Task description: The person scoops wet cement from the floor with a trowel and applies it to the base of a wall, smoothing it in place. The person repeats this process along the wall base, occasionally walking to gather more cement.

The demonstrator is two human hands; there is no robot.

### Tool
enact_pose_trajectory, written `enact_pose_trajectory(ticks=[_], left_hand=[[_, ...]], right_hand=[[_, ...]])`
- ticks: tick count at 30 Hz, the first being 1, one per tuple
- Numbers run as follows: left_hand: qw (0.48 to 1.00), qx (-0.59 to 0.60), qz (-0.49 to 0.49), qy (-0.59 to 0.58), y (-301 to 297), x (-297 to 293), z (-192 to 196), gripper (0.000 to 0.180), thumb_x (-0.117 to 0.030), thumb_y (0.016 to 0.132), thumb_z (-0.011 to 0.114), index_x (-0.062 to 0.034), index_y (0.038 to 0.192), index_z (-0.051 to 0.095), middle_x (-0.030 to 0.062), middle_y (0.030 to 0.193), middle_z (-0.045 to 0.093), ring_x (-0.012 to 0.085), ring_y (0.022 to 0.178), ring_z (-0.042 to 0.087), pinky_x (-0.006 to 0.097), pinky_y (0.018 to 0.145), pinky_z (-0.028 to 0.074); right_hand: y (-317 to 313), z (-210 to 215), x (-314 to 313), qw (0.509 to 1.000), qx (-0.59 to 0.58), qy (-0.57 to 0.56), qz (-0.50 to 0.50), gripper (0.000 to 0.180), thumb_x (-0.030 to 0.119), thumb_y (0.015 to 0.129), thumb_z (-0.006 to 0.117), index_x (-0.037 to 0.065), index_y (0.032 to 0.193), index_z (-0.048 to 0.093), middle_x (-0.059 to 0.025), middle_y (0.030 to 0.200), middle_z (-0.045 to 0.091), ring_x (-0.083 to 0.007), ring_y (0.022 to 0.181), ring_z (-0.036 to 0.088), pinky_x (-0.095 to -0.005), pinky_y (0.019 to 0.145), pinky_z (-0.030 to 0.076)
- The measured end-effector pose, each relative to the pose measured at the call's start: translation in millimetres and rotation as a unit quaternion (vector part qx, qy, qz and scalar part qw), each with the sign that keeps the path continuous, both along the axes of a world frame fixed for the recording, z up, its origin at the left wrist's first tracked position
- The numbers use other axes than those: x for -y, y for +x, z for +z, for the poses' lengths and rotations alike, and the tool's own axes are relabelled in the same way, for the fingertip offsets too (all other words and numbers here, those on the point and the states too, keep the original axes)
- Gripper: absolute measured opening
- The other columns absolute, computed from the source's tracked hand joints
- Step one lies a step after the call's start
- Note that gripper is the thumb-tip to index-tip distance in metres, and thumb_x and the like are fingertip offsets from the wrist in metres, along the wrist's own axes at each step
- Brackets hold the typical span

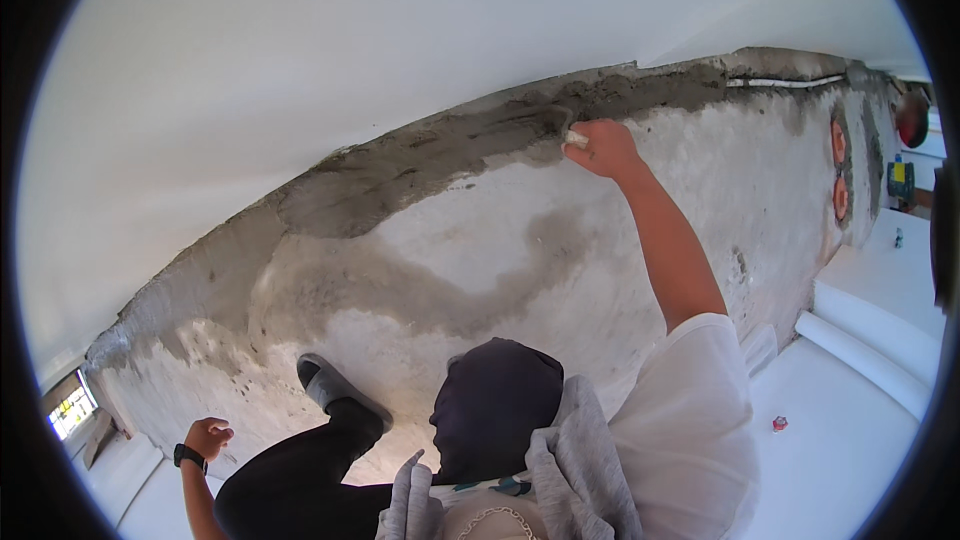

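Observation:
My right hand (604, 148) is stretched far forward, its fingers wrapped around the pale handle of a trowel (575, 138). The trowel's blade is hard to make out against a band of dark, wet mortar (420, 160). That band runs along the joint where the rough grey surface meets a smooth white one. At the lower left, my left hand (208, 437) hangs away from the mortar, with a dark watch on the wrist. Its fingers are loosely bent and nothing shows in them.
Two orange round boxes (840, 170) are set in the grey surface at the right, near a white pipe (785, 83). A green and yellow tool (900, 180) stands farther right. White sheeting (840, 420) carries a small red scrap (779, 424). A slippered foot (340, 390) is below.

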State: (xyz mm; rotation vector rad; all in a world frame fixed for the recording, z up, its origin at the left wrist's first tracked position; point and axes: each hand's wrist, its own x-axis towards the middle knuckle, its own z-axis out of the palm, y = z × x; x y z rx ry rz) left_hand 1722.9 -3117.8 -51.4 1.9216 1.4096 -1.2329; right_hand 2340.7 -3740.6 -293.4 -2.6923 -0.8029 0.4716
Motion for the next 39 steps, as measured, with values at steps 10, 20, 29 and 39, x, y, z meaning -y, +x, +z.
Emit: enact_pose_trajectory(ticks=[10,20,29,39], left_hand=[[0.978,0.151,-0.147,0.006,70,20,-32,0.037,-0.016,0.084,0.073,0.0015,0.116,0.068,0.0132,0.088,0.073,0.0182,0.080,0.069,0.032,0.075,0.055],[0.977,0.070,-0.163,-0.114,52,26,-78,0.047,-0.027,0.079,0.084,-0.0024,0.115,0.070,0.0121,0.087,0.074,0.0194,0.081,0.071,0.032,0.077,0.056],[0.923,0.068,-0.378,-0.010,62,77,-63,0.041,-0.036,0.082,0.074,-0.0062,0.109,0.072,0.0135,0.089,0.072,0.0331,0.087,0.069,0.044,0.082,0.054],[0.916,0.079,-0.393,0.014,101,106,-36,0.034,-0.034,0.084,0.073,-0.0074,0.106,0.072,0.0136,0.091,0.071,0.0326,0.090,0.069,0.045,0.083,0.054]], right_hand=[[-10,-8,3,0.997,0.076,0.008,0.027,0.039,0.044,0.086,0.065,0.005,0.082,0.065,-0.0149,0.069,0.065,-0.0360,0.069,0.066,-0.0487,0.061,0.052],[-12,-28,7,0.989,0.138,0.033,0.050,0.041,0.044,0.088,0.066,0.005,0.076,0.057,-0.0158,0.066,0.061,-0.0378,0.062,0.062,-0.0473,0.055,0.048],[-14,-26,0,0.991,0.124,-0.029,0.035,0.046,0.048,0.087,0.065,0.005,0.072,0.059,-0.0161,0.061,0.060,-0.0379,0.060,0.062,-0.0480,0.055,0.049],[-17,-20,-2,0.992,0.094,-0.089,0.003,0.049,0.052,0.086,0.061,0.004,0.077,0.065,-0.0174,0.070,0.067,-0.0380,0.070,0.067,-0.0495,0.063,0.053]])
